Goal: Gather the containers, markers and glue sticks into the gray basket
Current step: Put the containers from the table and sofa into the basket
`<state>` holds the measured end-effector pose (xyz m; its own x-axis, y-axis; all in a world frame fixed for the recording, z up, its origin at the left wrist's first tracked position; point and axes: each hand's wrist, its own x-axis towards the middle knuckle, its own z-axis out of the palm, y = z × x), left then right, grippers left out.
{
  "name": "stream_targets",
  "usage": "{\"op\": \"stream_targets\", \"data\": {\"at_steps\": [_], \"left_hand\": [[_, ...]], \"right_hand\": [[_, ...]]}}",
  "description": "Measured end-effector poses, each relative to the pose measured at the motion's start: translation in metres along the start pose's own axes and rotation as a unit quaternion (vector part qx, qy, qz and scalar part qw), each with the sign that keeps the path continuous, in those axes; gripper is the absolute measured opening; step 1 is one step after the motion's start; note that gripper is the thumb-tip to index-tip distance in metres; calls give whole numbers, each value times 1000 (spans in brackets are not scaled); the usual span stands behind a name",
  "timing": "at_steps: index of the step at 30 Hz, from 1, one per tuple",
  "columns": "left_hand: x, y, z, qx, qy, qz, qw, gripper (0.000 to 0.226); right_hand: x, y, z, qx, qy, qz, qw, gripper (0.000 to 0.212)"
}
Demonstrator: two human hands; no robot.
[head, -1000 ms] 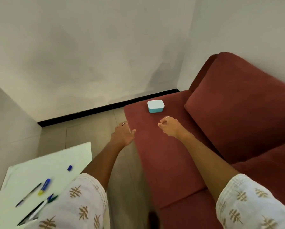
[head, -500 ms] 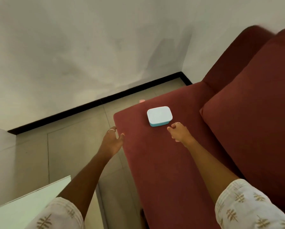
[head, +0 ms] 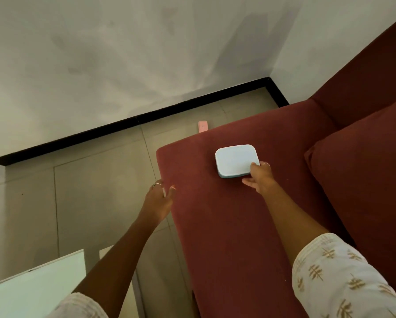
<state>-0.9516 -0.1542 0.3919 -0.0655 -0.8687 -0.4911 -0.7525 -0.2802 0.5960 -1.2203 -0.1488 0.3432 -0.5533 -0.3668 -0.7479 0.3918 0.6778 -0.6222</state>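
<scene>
Starting at our left, the white table [head: 31,288] shows only its corner at the bottom of the view. Our left hand [head: 160,198] hangs over the floor just beside the sofa seat [head: 215,226], fingers loosely spread and holding nothing. Beyond the seat edge a small pink object [head: 203,126] lies on the floor; we cannot tell what it is. Further right, the white container [head: 237,160] with a teal base sits on the seat, its longer side running left to right. Our right hand [head: 260,177] is on it, thumb on the lid's near right corner and fingers curled at the near edge, gripping it. The gray basket is not in view.
</scene>
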Motion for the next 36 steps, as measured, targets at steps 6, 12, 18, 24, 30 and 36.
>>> {"op": "stream_targets", "data": {"at_steps": [6,12,18,24,30,36], "left_hand": [[-6,-28,-10,-5,-2,-41,999,52],[-39,-67,-40,-12,11,-78,997,53],[-72,-91,-74,-18,38,-88,995,53],[-149,-146,-127,-84,121,-121,982,52],[-251,-240,-166,-144,211,-194,947,52],[-397,-354,-171,-194,284,-295,891,52]], "right_hand": [[2,8,11,47,53,-21,997,32],[-41,27,30,-20,33,-100,994,29],[-103,30,70,-76,-51,-153,984,29],[-212,60,131,-154,-156,-199,955,29],[-326,130,188,-225,-280,-223,906,27],[-442,233,228,-303,-386,-233,839,25]]}}
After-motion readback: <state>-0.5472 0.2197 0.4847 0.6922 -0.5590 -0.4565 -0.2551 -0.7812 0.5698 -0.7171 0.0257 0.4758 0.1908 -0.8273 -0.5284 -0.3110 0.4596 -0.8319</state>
